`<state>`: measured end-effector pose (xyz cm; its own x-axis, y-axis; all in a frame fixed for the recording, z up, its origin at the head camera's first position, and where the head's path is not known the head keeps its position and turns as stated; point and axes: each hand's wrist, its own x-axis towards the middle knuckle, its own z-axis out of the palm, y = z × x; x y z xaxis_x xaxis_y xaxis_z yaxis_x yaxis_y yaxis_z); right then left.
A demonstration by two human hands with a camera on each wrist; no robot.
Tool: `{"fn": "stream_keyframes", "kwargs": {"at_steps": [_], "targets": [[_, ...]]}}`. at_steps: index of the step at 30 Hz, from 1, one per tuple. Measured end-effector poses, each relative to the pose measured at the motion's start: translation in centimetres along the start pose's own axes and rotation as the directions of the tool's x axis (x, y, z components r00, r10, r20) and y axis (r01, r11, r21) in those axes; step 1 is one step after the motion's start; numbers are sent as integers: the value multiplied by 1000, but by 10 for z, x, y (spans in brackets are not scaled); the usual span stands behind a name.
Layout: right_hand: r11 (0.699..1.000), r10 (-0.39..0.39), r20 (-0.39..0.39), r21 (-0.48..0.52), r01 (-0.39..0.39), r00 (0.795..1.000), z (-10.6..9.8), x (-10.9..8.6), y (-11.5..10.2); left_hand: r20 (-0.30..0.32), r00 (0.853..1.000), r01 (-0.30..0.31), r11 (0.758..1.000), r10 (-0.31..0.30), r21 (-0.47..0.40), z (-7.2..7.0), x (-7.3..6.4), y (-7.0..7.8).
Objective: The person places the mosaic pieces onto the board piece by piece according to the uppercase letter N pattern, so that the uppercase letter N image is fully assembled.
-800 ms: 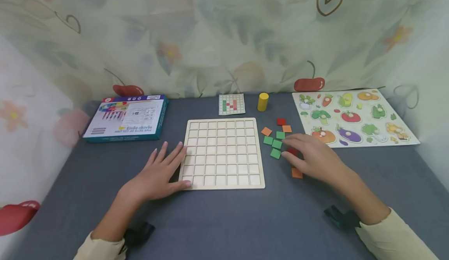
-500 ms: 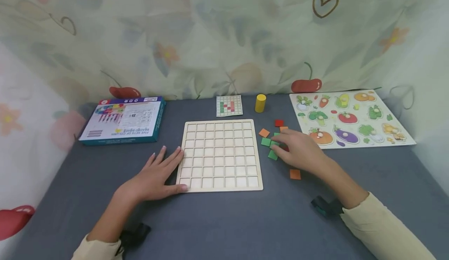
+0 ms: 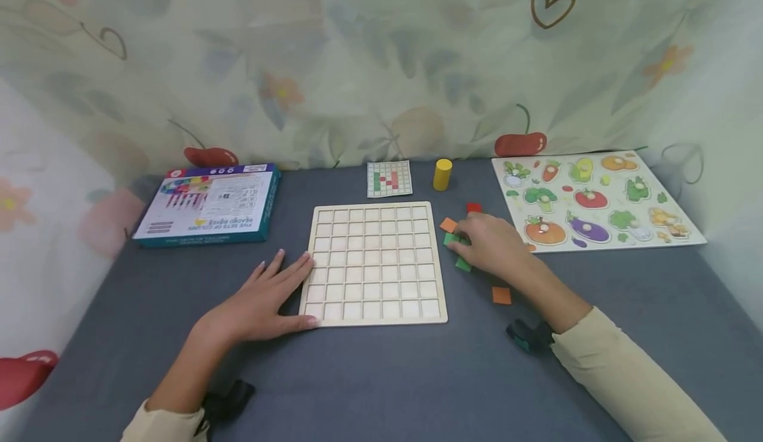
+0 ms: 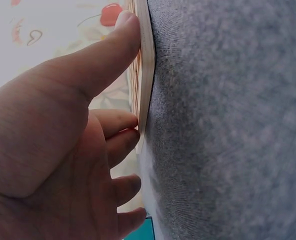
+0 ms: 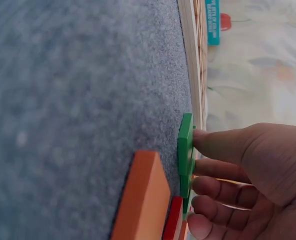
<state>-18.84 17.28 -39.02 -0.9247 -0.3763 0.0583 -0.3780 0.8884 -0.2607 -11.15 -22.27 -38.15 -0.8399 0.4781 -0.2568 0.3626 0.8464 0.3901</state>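
My left hand (image 3: pixel 262 303) rests at the left edge of a pale wooden grid board (image 3: pixel 375 263), its fingers spread. In the left wrist view, the thumb (image 4: pixel 105 57) lies over the board's edge and the fingertips touch its side. My right hand (image 3: pixel 491 246) is low over the small square tiles right of the board. Its thumb and bent forefinger are at a green tile (image 3: pixel 450 238); whether they pinch it is hidden. Another green tile (image 3: pixel 463 264), orange tiles (image 3: pixel 501 295) and a red tile (image 3: pixel 473 208) lie around the hand, which covers others.
Behind the board lie a small printed grid card (image 3: pixel 389 179) with coloured squares and a yellow cylinder (image 3: pixel 442 175). A boxed set (image 3: pixel 208 203) lies at the back left. At the back right is a vegetable puzzle board (image 3: pixel 596 203). A patterned cloth (image 3: pixel 369 64) hangs behind.
My right hand has moved left across the tiles, and its thumb and forefinger have come to the leftmost green tile. The left hand keeps its place on the board. The view has shifted slightly.
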Motion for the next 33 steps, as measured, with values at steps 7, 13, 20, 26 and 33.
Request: {"fn": "stream_keyframes", "kwargs": {"at_steps": [7, 13, 20, 26, 33], "targets": [[994, 65, 3, 83, -65, 998, 0, 4, -3, -5, 1000, -4, 1000, 4, 12, 0, -1, -2], [979, 72, -8, 192, -69, 997, -2, 6, 3, 5, 1000, -7, 1000, 7, 13, 1, 0, -3], [913, 90, -43, 404, -65, 995, -5, 11, 3, 11, 1000, 2, 1000, -1, -14, 1, 1, 0], [814, 113, 4, 573, -95, 994, -4, 19, -9, 11, 1000, 3, 1000, -3, -13, 0, 1, 2], [770, 110, 20, 631, -98, 994, -3, 32, -25, 19, 1000, 0, 1000, 1, -12, 0, 2, 1]]}}
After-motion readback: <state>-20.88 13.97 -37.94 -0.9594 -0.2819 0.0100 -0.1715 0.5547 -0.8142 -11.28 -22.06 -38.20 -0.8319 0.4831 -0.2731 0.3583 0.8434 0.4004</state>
